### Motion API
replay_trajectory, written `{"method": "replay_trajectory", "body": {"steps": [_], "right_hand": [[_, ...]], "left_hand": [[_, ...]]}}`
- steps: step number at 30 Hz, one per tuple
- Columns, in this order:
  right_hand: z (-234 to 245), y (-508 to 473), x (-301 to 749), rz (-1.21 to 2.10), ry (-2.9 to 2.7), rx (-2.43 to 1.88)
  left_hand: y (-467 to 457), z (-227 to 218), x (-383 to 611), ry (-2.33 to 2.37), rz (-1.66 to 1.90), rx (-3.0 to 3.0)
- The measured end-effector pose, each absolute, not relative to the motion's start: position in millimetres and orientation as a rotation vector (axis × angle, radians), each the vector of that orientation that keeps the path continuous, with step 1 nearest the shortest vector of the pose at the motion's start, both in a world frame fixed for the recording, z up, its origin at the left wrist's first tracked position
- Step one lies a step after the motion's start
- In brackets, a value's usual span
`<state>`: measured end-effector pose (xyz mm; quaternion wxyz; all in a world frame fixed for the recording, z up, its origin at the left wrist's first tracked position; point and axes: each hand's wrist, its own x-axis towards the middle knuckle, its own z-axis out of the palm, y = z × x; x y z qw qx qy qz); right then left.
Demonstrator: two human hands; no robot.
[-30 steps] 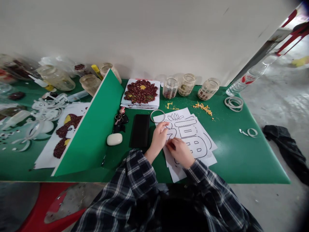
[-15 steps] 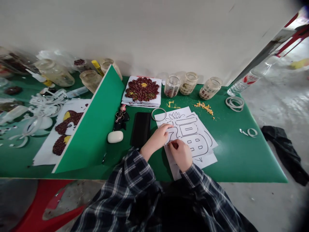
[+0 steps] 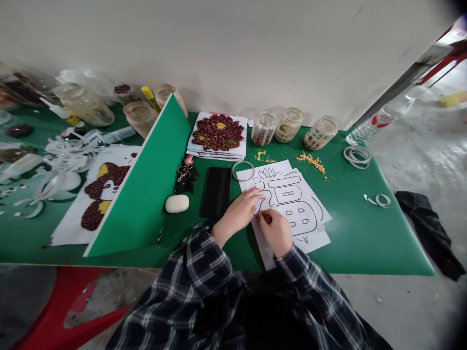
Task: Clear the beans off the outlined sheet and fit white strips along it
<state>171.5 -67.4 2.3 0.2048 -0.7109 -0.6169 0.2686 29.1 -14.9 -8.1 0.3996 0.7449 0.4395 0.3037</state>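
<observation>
A stack of white sheets with a big black outlined character (image 3: 292, 201) lies on the green table (image 3: 357, 233) in front of me. My left hand (image 3: 239, 214) rests on the sheets' left edge with its fingers stretched flat. My right hand (image 3: 275, 231) sits just beside it on the paper, fingers pinched together at the tips; what they hold is too small to make out. A clear tape ring (image 3: 242, 171) lies at the sheet's top left corner. A black phone (image 3: 216, 192) lies left of my left hand.
A green divider board (image 3: 146, 184) stands to the left. Behind it lie a bean picture (image 3: 100, 194) and paper strips. A finished bean flower (image 3: 218, 132), three jars (image 3: 288, 126), spilled corn kernels (image 3: 310, 162), tape rings (image 3: 356, 156), a white case (image 3: 177, 203) and keys (image 3: 184, 176) sit around.
Both hands have shifted a little up and to the right on the sheet, the fingertips coming closer together. The view has tilted slightly.
</observation>
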Motion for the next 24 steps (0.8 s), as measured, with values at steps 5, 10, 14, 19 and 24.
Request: {"method": "replay_trajectory", "body": {"steps": [5, 10, 14, 19, 24], "right_hand": [[1.0, -70.3, 167.9, 0.658, -1.755, -1.987], [7.6, -68.5, 165.0, 0.672, -1.800, -2.073], [18.7, -60.2, 163.2, 0.747, -1.894, -2.231], [26.1, -47.1, 166.0, 0.743, -2.063, -2.273], [23.9, -37.9, 179.6, 0.863, -2.021, -2.301]], "left_hand": [[-14.4, -5.1, 29.0, 1.100, 0.805, 1.824], [-14.2, -0.2, 27.9, 1.128, 0.675, 1.912], [-14.2, 2.1, 26.8, 1.161, 0.515, 2.020], [-12.8, -1.3, 27.0, 1.166, 0.496, 2.026], [-12.9, -1.9, 26.9, 1.167, 0.505, 2.037]]}}
